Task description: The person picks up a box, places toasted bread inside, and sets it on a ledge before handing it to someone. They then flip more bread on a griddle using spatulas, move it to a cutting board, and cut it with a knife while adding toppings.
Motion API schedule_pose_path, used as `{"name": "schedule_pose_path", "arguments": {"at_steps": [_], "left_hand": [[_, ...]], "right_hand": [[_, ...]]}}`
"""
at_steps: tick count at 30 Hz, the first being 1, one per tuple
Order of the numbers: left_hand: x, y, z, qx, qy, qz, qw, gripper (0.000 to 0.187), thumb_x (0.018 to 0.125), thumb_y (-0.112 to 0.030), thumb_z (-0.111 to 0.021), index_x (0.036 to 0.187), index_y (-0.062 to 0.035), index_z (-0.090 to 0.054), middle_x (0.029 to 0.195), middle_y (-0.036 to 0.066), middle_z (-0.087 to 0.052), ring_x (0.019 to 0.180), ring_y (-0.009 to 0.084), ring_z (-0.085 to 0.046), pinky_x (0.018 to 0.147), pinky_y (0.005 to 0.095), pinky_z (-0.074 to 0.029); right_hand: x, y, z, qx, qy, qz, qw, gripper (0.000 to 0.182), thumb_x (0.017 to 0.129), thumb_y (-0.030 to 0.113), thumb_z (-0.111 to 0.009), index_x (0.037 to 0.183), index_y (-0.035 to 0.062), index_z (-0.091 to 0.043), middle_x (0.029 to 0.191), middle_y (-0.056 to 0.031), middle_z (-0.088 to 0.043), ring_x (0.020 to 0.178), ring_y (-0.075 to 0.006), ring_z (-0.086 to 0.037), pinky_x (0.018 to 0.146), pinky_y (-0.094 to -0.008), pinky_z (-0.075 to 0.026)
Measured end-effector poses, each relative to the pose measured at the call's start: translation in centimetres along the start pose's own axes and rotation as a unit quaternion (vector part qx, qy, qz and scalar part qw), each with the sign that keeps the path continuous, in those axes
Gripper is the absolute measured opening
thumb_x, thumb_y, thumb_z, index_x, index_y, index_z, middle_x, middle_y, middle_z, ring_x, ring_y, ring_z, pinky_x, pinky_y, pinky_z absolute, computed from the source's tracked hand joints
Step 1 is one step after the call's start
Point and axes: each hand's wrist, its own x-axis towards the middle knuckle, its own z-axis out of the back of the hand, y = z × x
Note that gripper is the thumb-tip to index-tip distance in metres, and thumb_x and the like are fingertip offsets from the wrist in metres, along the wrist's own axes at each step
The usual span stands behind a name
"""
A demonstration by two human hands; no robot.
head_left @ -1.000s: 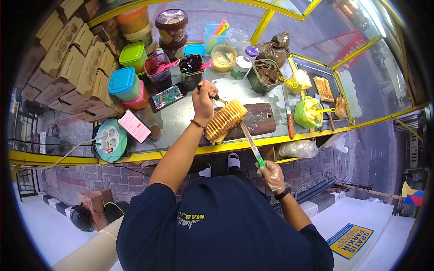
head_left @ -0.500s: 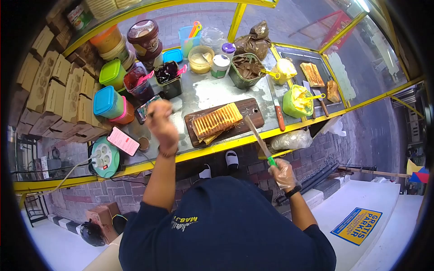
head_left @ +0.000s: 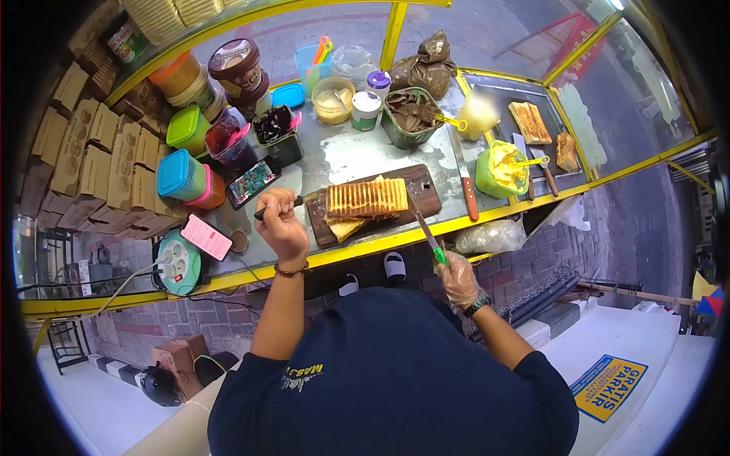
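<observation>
On a dark wooden cutting board (head_left: 428,190) lies a grilled toast (head_left: 368,197) with brown stripes, its top layer resting over a lower slice (head_left: 346,227). My left hand (head_left: 283,225), bare, is closed round the black handle (head_left: 296,201) of a utensil just left of the board; I cannot tell what its working end is. In a clear plastic glove, my right hand (head_left: 458,278) grips a knife (head_left: 426,230) by its green handle. The blade slants up to the toast's right end, its tip right at the edge.
A second knife (head_left: 470,199) with an orange handle lies right of the board, beside a green tub of yellow spread (head_left: 502,171). Behind stands a tub of chocolate spread (head_left: 411,114). More toast (head_left: 530,123) lies on the griddle. Two phones (head_left: 255,182) and stacked boxes (head_left: 114,167) are left.
My left hand has come down and right, bringing the black-handled utensil toward the toast. My right hand has moved slightly left with the knife, whose tip is now at the toast's right end.
</observation>
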Motion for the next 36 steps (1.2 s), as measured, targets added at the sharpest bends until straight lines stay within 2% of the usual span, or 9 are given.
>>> {"name": "schedule_pose_path", "arguments": {"at_steps": [4,5,13,17,20,28,29,32,36], "left_hand": [[-0.2,-1.5,0.6,0.047,0.024,0.015,0.998,0.023,0.096,-0.01,-0.043,0.074,-0.0068,-0.037,0.071,0.002,-0.037,0.069,0.0126,-0.034,0.069,0.0292,-0.035],[-0.4,-1.7,0.3,0.048,0.027,0.039,0.998,0.023,0.096,-0.01,-0.044,0.074,-0.0069,-0.037,0.071,0.002,-0.037,0.069,0.0124,-0.034,0.069,0.0291,-0.035],[-1.3,-2.4,-0.5,0.027,0.055,0.073,0.995,0.027,0.097,-0.013,-0.044,0.072,-0.0073,-0.037,0.07,0.002,-0.036,0.069,0.0128,-0.034,0.07,0.0311,-0.035],[-2.1,-4.1,-1.6,0.029,0.03,0.08,0.996,0.027,0.098,-0.013,-0.043,0.072,-0.0074,-0.037,0.069,0.002,-0.036,0.069,0.0132,-0.034,0.07,0.0314,-0.035],[-2.8,-4.9,-1.6,0.041,0.027,0.079,0.996,0.027,0.099,-0.013,-0.043,0.072,-0.0075,-0.037,0.069,0.002,-0.036,0.069,0.013,-0.035,0.069,0.031,-0.035],[-1.6,-1.8,-0.1,0.05,-0.054,0.023,0.997,0.026,0.1,-0.014,-0.046,0.075,-0.0107,-0.037,0.07,0.0,-0.037,0.067,0.0114,-0.035,0.072,0.0315,-0.037],[-1.3,-0.9,-0.2,0.047,-0.067,0.032,0.996,0.027,0.099,-0.016,-0.048,0.075,-0.0108,-0.038,0.07,0.0,-0.038,0.068,0.0112,-0.037,0.072,0.0313,-0.038],[-1.1,0.3,-0.3,0.031,-0.074,0.027,0.996,0.027,0.099,-0.017,-0.05,0.075,-0.0107,-0.039,0.07,-0.001,-0.038,0.068,0.0111,-0.037,0.073,0.0316,-0.038],[-1.3,-1.1,-1.3,0.011,-0.084,0.005,0.996,0.028,0.099,-0.017,-0.048,0.074,-0.0121,-0.037,0.068,0.0,-0.036,0.066,0.0113,-0.035,0.071,0.0321,-0.037]], "right_hand": [[-0.9,0.5,-2.2,0.089,-0.056,0.014,0.994,0.02,0.091,0.003,-0.053,0.108,-0.0013,-0.061,0.08,-0.0133,-0.064,0.074,-0.0253,-0.065,0.07,-0.0367,-0.051],[-0.8,0.7,-2.2,0.089,-0.036,0.023,0.995,0.023,0.094,0.005,-0.055,0.115,-0.0009,-0.06,0.079,-0.0028,-0.058,0.069,-0.0108,-0.055,0.064,-0.0284,-0.047],[1.9,0.1,-2.1,0.088,-0.016,0.059,0.994,0.019,0.092,0.002,-0.055,0.11,-0.0022,-0.061,0.078,-0.0056,-0.061,0.068,-0.0129,-0.059,0.064,-0.0289,-0.049],[4.0,0.6,-1.0,0.053,-0.006,0.082,0.995,0.009,0.088,0.006,-0.056,0.092,-0.0009,-0.061,0.076,-0.0187,-0.062,0.07,-0.0338,-0.062,0.066,-0.0412,-0.049],[4.9,-0.5,-0.2,0.036,0.032,0.09,0.995,0.012,0.093,0.006,-0.055,0.099,-0.0015,-0.061,0.074,-0.0065,-0.061,0.067,-0.0145,-0.06,0.062,-0.0302,-0.049],[5.1,-1.6,0.3,0.123,0.066,0.047,0.989,0.018,0.096,0.008,-0.054,0.109,-0.0018,-0.062,0.08,-0.0031,-0.063,0.072,-0.0098,-0.059,0.067,-0.026,-0.05],[5.2,-1.9,0.2,0.132,0.065,0.034,0.989,0.018,0.093,0.009,-0.055,0.104,-0.0022,-0.063,0.079,-0.0081,-0.067,0.074,-0.0163,-0.064,0.07,-0.031,-0.052],[5.3,-2.1,0.5,0.127,0.078,0.042,0.988,0.019,0.092,0.009,-0.055,0.105,-0.0024,-0.063,0.079,-0.0084,-0.066,0.073,-0.0174,-0.064,0.07,-0.0317,-0.052],[5.4,-1.6,1.1,0.164,0.099,0.025,0.981,0.019,0.094,0.009,-0.055,0.108,-0.0017,-0.062,0.077,-0.0055,-0.065,0.062,-0.0107,-0.058,0.057,-0.0269,-0.048]]}}
